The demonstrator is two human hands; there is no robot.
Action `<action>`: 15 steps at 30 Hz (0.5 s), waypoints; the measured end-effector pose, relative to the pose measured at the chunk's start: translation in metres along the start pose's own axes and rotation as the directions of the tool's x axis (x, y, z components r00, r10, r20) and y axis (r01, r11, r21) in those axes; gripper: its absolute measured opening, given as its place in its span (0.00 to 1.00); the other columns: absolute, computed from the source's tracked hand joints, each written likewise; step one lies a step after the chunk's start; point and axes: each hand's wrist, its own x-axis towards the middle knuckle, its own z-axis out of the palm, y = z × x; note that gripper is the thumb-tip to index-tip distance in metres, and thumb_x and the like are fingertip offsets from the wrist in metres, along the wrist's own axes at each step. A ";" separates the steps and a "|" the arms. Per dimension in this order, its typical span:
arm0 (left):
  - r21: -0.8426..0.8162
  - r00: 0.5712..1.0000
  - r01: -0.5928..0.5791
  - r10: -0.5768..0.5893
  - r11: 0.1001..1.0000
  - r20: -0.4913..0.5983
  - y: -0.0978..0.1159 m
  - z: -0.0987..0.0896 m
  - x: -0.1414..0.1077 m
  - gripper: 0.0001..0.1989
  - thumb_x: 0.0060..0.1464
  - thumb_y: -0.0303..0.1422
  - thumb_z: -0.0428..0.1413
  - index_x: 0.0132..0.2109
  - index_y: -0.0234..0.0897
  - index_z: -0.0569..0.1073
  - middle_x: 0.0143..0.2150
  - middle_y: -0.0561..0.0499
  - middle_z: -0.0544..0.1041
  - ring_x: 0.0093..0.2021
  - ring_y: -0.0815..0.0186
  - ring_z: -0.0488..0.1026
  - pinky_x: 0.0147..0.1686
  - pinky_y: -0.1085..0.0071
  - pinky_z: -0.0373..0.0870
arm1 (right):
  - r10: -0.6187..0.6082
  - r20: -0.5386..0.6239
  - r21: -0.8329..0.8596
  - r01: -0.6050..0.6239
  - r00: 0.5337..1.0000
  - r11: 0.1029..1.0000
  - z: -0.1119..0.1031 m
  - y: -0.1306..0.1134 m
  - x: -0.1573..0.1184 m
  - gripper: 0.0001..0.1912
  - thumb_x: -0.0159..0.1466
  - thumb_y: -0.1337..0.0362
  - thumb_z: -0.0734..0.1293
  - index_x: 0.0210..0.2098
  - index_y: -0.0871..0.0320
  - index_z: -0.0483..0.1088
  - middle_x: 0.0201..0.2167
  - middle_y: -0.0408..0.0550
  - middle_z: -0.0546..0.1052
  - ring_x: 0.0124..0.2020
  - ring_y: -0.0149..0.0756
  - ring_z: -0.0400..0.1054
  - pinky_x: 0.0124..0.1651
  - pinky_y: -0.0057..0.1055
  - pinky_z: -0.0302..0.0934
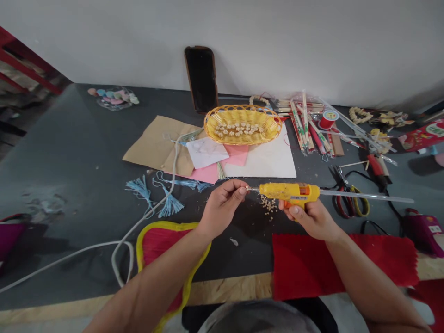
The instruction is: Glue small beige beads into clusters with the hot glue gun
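Observation:
My right hand grips a yellow hot glue gun by its handle, with a long clear glue stick sticking out of its back. The gun's metal nozzle points left and meets the fingertips of my left hand. Those fingers are pinched on a tiny pale piece, mostly hidden by the fingertips. Below the nozzle lies a scatter of small beige beads or seeds. Behind my hands stands a yellow woven basket holding several small pale flower-like clusters.
A phone leans against the wall. Papers, blue tassels and a white cable lie on the left and middle. Scissors, a red thread spool and wrapped sticks are rightward. Red felt hangs over the front edge.

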 end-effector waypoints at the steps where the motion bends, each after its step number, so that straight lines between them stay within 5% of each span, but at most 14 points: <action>1: 0.002 1.000 0.002 -0.002 1.000 0.000 0.000 0.000 0.000 0.12 0.56 0.41 0.58 0.36 0.35 0.75 0.27 0.53 0.69 0.29 0.70 0.63 0.30 0.74 0.59 | -0.005 0.000 -0.008 0.005 1.000 1.000 0.000 0.000 0.000 0.16 0.70 0.54 0.57 0.40 0.58 0.68 0.25 0.42 0.66 0.25 0.30 0.60 0.28 0.28 0.57; 15: 0.042 1.000 -0.004 0.003 0.999 0.010 0.000 0.000 0.000 0.13 0.56 0.42 0.58 0.35 0.35 0.73 0.27 0.55 0.65 0.28 0.71 0.60 0.28 0.75 0.56 | -0.018 0.010 -0.028 0.018 1.000 0.999 -0.001 0.002 0.000 0.12 0.70 0.58 0.57 0.39 0.57 0.67 0.24 0.40 0.63 0.25 0.29 0.57 0.29 0.28 0.54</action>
